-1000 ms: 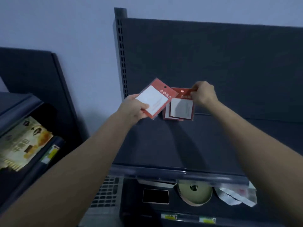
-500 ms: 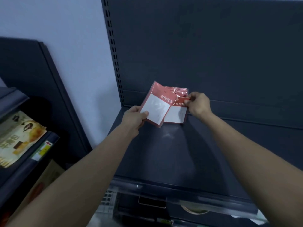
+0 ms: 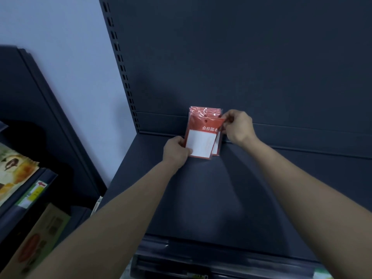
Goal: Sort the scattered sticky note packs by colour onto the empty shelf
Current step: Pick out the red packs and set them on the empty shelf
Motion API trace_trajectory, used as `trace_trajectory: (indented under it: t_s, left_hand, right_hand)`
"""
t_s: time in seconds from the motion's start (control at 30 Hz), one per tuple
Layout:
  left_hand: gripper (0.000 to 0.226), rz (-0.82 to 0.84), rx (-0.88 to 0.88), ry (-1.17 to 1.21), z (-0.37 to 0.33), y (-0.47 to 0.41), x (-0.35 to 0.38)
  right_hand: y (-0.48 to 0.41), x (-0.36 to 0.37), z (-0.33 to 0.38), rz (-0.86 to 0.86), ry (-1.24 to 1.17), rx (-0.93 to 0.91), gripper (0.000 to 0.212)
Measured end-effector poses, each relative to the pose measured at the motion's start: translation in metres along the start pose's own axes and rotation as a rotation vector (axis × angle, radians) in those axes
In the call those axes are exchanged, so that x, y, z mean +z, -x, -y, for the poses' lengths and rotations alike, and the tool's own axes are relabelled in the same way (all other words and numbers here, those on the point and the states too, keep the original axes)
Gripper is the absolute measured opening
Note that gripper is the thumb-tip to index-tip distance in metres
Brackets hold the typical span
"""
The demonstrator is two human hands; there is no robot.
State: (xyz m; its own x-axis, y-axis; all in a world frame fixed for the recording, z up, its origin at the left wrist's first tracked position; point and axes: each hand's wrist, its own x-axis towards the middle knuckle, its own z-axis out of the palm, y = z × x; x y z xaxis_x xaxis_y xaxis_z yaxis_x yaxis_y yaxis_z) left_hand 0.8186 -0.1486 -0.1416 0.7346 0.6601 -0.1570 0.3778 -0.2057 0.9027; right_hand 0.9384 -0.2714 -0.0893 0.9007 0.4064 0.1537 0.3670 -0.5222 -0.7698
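Left hand point(image 3: 176, 151) gripping red packs point(image 3: 201, 141) at lower corner, right hand point(image 3: 238, 127) pinching their top corner, header reading 金榜题名

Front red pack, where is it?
Head view, centre: the front red pack is held before other red packs at the shelf back, between left hand and right hand.

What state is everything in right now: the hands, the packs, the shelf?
Left hand: grips front pack's lower left corner.
Right hand: pinches the stack's top right corner.
Front pack: red, held upright against the stack.
Stack: red packs leaning on the back panel.
Shelf: holds only these packs.
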Motion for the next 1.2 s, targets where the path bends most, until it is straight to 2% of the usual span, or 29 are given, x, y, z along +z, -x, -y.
trace_trajectory:
  t_s: [0.13, 0.3, 0.47, 0.63, 0.8, 0.97, 1.07, 1.2]
  left_hand:
    - [0.009, -0.049, 0.018, -0.096, -0.002, -0.006, 0.01]
    - [0.023, -0.103, 0.028, -0.128, -0.004, -0.01, 0.017]
    - [0.03, -0.079, 0.033, -0.181, -0.007, -0.011, 0.021]
    - [0.038, -0.053, 0.037, -0.268, -0.007, -0.009, 0.021]
    - [0.042, -0.031, 0.052, -0.288, -0.009, -0.001, 0.008]
    - [0.019, -0.109, 0.171, -0.315, -0.024, 0.011, -0.044]
    - [0.02, -0.244, 0.209, -0.382, -0.025, 0.027, -0.101]
    - [0.022, -0.434, 0.172, -0.452, -0.01, 0.066, -0.194]
  right_hand:
    - [-0.004, -0.001, -0.002, 0.019, -0.02, -0.003, 0.029]
    - [-0.007, -0.003, -0.004, 0.03, -0.012, -0.002, 0.031]
    - [-0.002, -0.01, 0.001, -0.022, 0.141, -0.051, 0.034]
    - [0.0, -0.013, 0.007, -0.109, 0.186, -0.037, 0.036]
    - [0.005, -0.011, 0.027, -0.113, 0.228, -0.14, 0.033]
    - [0.016, 0.011, 0.075, 0.006, 0.206, -0.309, 0.028]
    - [0.029, 0.038, 0.124, 0.071, 0.17, -0.463, 0.027]
    - [0.063, 0.089, 0.201, 0.206, 0.058, -0.631, 0.028]
